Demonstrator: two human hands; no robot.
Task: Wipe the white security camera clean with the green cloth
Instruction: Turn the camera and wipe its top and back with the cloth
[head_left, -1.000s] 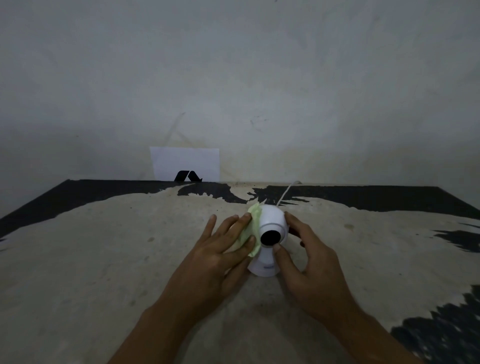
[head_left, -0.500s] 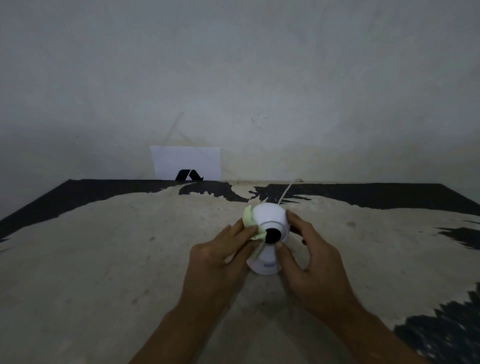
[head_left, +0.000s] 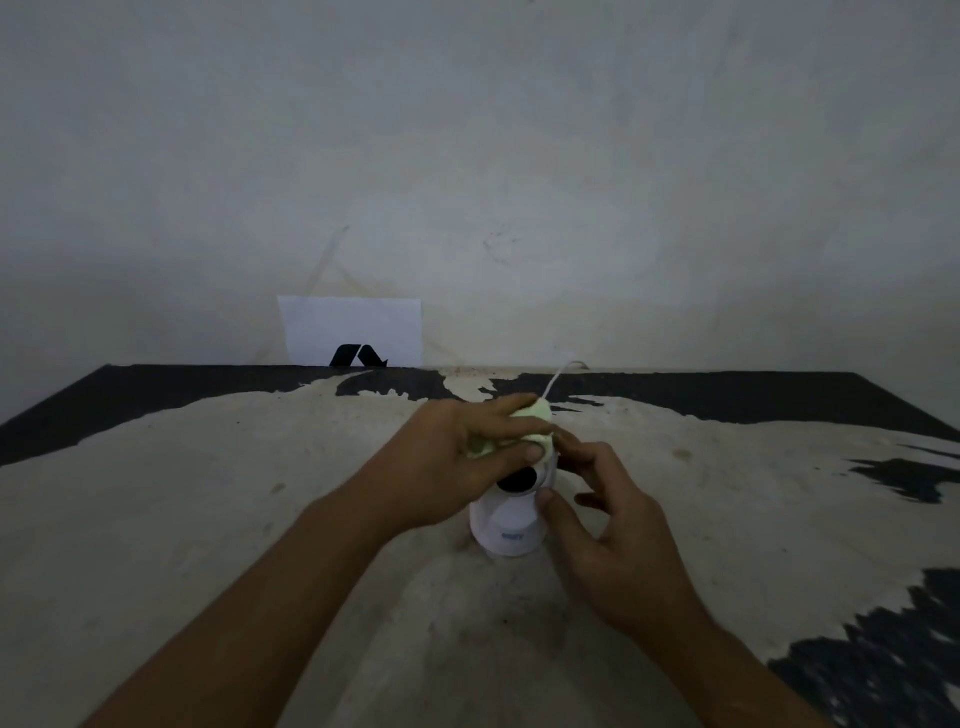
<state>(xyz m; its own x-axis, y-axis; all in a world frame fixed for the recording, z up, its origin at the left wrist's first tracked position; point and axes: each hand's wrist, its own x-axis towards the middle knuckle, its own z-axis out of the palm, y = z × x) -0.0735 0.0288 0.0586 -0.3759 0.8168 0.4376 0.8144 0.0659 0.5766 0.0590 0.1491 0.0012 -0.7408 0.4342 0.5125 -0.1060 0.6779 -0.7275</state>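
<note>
While the camera stood upright on the worn surface, its long axis ran vertically and its dark lens faced toward the person. The left hand lay over the top of the camera's head, its fingers closed on the bunched green cloth and pressing it against the dome. The right hand sat just beside the camera on the right, its fingers curled loosely and its thumb touching the body. A thin white cable ran from behind the camera to the wall, where a sheet of paper leaned.
</note>
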